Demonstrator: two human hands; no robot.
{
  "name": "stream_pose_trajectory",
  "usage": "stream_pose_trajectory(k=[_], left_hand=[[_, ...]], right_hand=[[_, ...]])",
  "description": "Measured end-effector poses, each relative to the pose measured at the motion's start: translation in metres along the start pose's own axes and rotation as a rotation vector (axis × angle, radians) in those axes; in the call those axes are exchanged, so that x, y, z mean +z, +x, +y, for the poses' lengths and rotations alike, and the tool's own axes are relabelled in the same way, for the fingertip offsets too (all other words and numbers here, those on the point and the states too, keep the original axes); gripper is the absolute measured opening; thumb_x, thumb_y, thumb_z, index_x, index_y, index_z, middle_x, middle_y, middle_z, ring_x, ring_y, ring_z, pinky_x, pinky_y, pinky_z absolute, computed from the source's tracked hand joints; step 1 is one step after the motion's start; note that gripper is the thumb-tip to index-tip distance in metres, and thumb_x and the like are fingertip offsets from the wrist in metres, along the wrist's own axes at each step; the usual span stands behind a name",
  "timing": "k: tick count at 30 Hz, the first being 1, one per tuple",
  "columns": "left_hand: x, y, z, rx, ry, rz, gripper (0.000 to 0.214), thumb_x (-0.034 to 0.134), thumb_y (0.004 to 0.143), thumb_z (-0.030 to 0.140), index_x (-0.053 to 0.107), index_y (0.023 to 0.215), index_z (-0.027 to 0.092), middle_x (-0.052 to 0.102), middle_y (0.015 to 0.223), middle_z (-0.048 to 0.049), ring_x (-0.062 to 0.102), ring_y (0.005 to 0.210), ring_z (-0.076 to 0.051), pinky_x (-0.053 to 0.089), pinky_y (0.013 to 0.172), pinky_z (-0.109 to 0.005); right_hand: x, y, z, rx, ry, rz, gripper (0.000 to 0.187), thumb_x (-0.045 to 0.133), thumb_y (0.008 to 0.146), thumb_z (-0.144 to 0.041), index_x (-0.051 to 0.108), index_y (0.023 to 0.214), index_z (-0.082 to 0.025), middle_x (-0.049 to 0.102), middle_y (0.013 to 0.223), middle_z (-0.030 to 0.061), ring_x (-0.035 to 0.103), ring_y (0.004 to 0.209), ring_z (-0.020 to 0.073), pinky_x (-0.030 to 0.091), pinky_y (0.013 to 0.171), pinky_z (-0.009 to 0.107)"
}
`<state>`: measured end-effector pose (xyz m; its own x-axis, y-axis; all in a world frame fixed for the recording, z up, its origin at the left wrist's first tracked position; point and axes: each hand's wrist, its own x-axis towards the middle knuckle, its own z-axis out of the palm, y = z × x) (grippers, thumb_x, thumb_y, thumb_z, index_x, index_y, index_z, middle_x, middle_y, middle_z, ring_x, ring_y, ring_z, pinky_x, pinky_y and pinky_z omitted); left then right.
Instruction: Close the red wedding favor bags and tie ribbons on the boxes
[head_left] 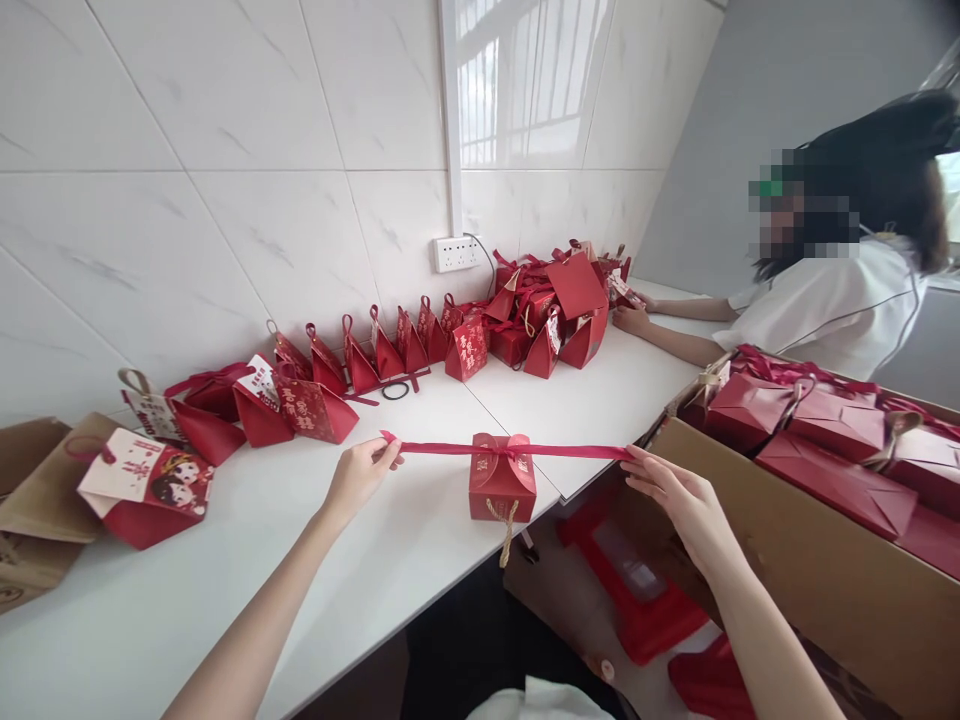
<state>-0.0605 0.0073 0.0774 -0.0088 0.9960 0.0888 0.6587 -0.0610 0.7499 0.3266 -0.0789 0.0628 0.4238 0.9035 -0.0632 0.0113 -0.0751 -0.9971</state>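
A small red gift box (501, 490) with gold print and a twisted gold cord handle (508, 520) stands at the table's front edge. A red ribbon (442, 449) crosses its top, knotted or looped at the middle, and stretches out straight to both sides. At the ribbon's left end, my left hand (364, 472) pinches the tip between thumb and fingers. My right hand (675, 490) grips the other end, palm turned inward, its remaining fingers loosely extended. Neither hand touches the box itself.
Red gift boxes with loop handles (361, 362) line the wall, piling into a heap (540, 300) behind. A cardboard carton (750, 510) full of red boxes stands at the right. Brown boxes (56, 480) sit far left. Another person (825, 290) works at the far right.
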Motion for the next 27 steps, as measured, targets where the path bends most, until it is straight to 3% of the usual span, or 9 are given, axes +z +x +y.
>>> stream_pose_trajectory(k=[4, 7, 9, 10, 13, 15, 19, 23, 27], left_hand=[[0.002, 0.0, -0.013, -0.059, 0.106, -0.111, 0.031, 0.053, 0.075, 0.046, 0.059, 0.059, 0.02, 0.069, 0.068, -0.0056, 0.066, 0.068, -0.027, 0.047, 0.07, -0.035], [0.008, 0.003, -0.005, -0.023, 0.119, -0.088, 0.032, 0.055, 0.075, 0.045, 0.063, 0.089, 0.017, 0.066, 0.105, -0.0129, 0.058, 0.107, -0.033, 0.043, 0.089, -0.04], [0.017, 0.007, 0.009, 0.058, 0.067, -0.14, 0.04, 0.052, 0.079, 0.047, 0.058, 0.108, 0.019, 0.055, 0.127, -0.0114, 0.045, 0.124, -0.03, 0.036, 0.1, -0.037], [0.023, 0.009, 0.016, 0.098, 0.028, -0.212, 0.041, 0.051, 0.081, 0.049, 0.058, 0.109, 0.02, 0.055, 0.127, -0.0089, 0.046, 0.123, -0.027, 0.036, 0.1, -0.035], [0.042, 0.016, 0.031, 0.156, -0.092, -0.47, 0.043, 0.048, 0.081, 0.06, 0.062, 0.089, 0.019, 0.064, 0.094, -0.0041, 0.059, 0.09, -0.021, 0.045, 0.08, -0.029], [0.053, 0.019, 0.033, 0.152, -0.159, -0.578, 0.05, 0.047, 0.078, 0.066, 0.058, 0.075, 0.017, 0.057, 0.071, -0.001, 0.054, 0.066, -0.016, 0.042, 0.062, -0.026], [0.064, 0.019, 0.023, 0.124, -0.282, -0.658, 0.054, 0.052, 0.072, 0.07, 0.053, 0.074, 0.016, 0.048, 0.064, 0.0023, 0.042, 0.056, -0.01, 0.033, 0.052, -0.023], [0.07, 0.017, 0.017, 0.092, -0.381, -0.664, 0.053, 0.057, 0.07, 0.069, 0.053, 0.076, 0.016, 0.049, 0.068, 0.0023, 0.041, 0.058, -0.01, 0.033, 0.053, -0.022], [0.073, 0.016, 0.018, 0.057, -0.467, -0.708, 0.051, 0.062, 0.068, 0.067, 0.053, 0.07, 0.016, 0.048, 0.061, 0.0036, 0.04, 0.054, -0.009, 0.032, 0.052, -0.023]], right_hand=[[-0.007, 0.002, 0.011, 0.08, -0.483, -0.13, 0.048, 0.056, 0.077, -0.058, 0.075, 0.092, -0.016, 0.073, 0.096, 0.0122, 0.065, 0.098, 0.0345, 0.052, 0.087, 0.044], [0.009, 0.004, 0.008, -0.096, -0.721, -0.092, 0.046, 0.052, 0.079, -0.057, 0.073, 0.095, -0.02, 0.066, 0.113, 0.013, 0.062, 0.104, 0.0359, 0.049, 0.089, 0.047], [0.031, 0.006, 0.001, -0.241, -0.682, -0.097, 0.045, 0.048, 0.081, -0.056, 0.071, 0.096, -0.021, 0.06, 0.123, 0.0125, 0.058, 0.11, 0.0337, 0.045, 0.095, 0.045], [0.044, 0.008, -0.002, -0.277, -0.606, -0.159, 0.045, 0.046, 0.082, -0.056, 0.07, 0.096, -0.021, 0.059, 0.124, 0.0117, 0.057, 0.112, 0.032, 0.043, 0.097, 0.044], [0.079, 0.017, -0.008, -0.246, -0.372, -0.408, 0.049, 0.044, 0.083, -0.062, 0.065, 0.098, -0.02, 0.064, 0.114, 0.0101, 0.058, 0.109, 0.0269, 0.044, 0.093, 0.039], [0.093, 0.023, -0.005, -0.197, -0.326, -0.478, 0.053, 0.044, 0.082, -0.066, 0.062, 0.097, -0.018, 0.068, 0.095, 0.0084, 0.062, 0.093, 0.0238, 0.048, 0.081, 0.037], [0.097, 0.026, 0.007, -0.122, -0.29, -0.5, 0.06, 0.054, 0.074, -0.07, 0.054, 0.101, -0.017, 0.054, 0.061, -0.0031, 0.052, 0.057, 0.015, 0.041, 0.056, 0.03], [0.095, 0.021, 0.018, -0.044, -0.21, -0.508, 0.062, 0.065, 0.066, -0.067, 0.048, 0.104, -0.02, 0.058, 0.068, -0.0037, 0.052, 0.06, 0.0136, 0.039, 0.056, 0.027], [0.098, 0.018, 0.022, 0.053, -0.133, -0.541, 0.052, 0.067, 0.065, -0.067, 0.049, 0.08, -0.02, 0.057, 0.064, -0.003, 0.05, 0.057, 0.0114, 0.034, 0.053, 0.025]])
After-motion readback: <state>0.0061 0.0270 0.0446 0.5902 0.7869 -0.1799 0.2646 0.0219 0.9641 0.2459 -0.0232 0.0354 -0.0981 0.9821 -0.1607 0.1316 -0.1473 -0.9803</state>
